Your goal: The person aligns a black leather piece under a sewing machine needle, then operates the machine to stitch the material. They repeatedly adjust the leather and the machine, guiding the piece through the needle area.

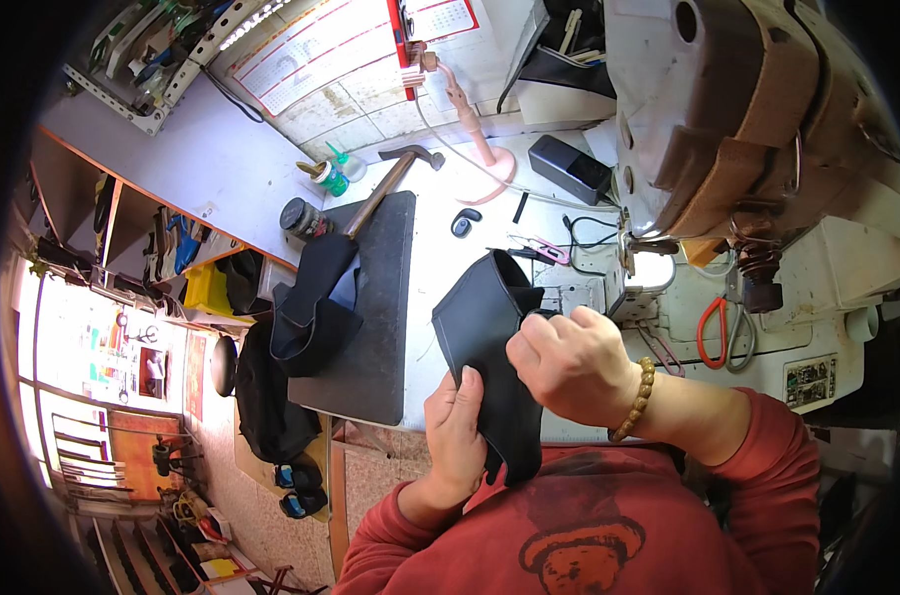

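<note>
A black leather piece (pixel 481 322), folded into an open tube like a boot shaft, is held upright in front of my chest. My left hand (pixel 457 421) grips its lower left side, thumb lying on the outer face. At its right edge my right hand (pixel 574 362) is closed in a fist, the fingertips against or just beside the leather. Whatever those fingers hold is hidden behind the knuckles; only a dark bit shows by them. Just beyond the hands is the sewing machine (pixel 668 129), its bed (pixel 579 293) right behind the leather.
Left, a dark board (pixel 380 297) bears more black leather pieces (pixel 316 307) and a hammer (pixel 385 188). Red-handled scissors (pixel 713 332) lie on the right. A pink lamp stand (pixel 484 169), a black box (pixel 569 169), an earbud (pixel 465 221) and pink snips (pixel 549 251) occupy the white table.
</note>
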Tool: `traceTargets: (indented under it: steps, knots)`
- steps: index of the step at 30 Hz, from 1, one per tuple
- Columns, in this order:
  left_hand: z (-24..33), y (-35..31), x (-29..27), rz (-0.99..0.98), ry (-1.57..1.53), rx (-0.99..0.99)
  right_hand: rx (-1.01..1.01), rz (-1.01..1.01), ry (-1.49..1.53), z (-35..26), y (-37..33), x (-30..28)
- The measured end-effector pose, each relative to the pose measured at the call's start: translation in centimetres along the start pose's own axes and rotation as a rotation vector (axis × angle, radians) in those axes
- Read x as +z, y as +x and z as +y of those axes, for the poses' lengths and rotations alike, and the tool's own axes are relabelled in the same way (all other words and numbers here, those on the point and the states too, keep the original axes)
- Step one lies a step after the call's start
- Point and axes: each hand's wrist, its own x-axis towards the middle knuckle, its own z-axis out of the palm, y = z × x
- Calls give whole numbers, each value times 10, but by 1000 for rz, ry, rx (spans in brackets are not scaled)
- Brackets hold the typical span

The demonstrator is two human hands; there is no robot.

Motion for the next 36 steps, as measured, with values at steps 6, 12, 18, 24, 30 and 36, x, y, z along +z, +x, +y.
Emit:
traceTargets:
  steps: [6, 12, 18, 24, 30, 36]
  knots:
    - [1, 4, -1, 42, -73, -74, 398, -159, 661, 12, 3, -1]
    - [3, 10, -6, 64, -162, -152, 170, -256, 838, 1, -14, -7]
    - [11, 9, -5, 55, -263, -174, 160, -93, 368, 5, -26, -12]
    - [8, 3, 1, 73, -161, -110, 138, -42, 220, 5, -14, -12]
    - [-1, -1, 2, 56, -51, 9, 90, -55, 77, 0, -9, -9]
    - [-9, 0, 1, 45, 74, 31, 74, -86, -51, -5, -5, 1]
